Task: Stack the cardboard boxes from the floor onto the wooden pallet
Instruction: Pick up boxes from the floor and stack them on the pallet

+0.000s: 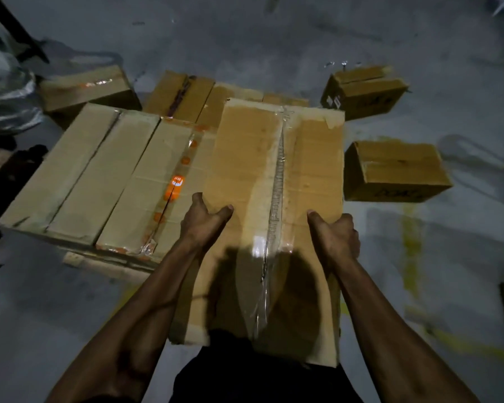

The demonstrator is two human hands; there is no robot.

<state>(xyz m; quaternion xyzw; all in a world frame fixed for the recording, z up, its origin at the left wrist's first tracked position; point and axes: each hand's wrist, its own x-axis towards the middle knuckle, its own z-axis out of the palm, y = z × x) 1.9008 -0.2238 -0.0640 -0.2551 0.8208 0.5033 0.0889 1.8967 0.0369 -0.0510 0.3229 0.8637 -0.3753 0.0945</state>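
pallet (79, 258): wood, near-left corner peeks out under boxes.
stacked boxes (79, 175): flat corrugated, taped seams, cover pallet's left.
left hand (205, 225): grasps carried box's left edge, thumb on top.
carried box (274, 184): long, stiff; held over pallet's right side; prob. hefty, tape slick, so grip the edges.
right hand (336, 238): grasps right edge.
floor boxes (393, 170): smaller, w/ dented flaps, right of pallet.

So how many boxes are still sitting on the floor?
3 that I can see: one at far left beside the pallet, one at far right, one nearer on the right. More may be hidden out of view.
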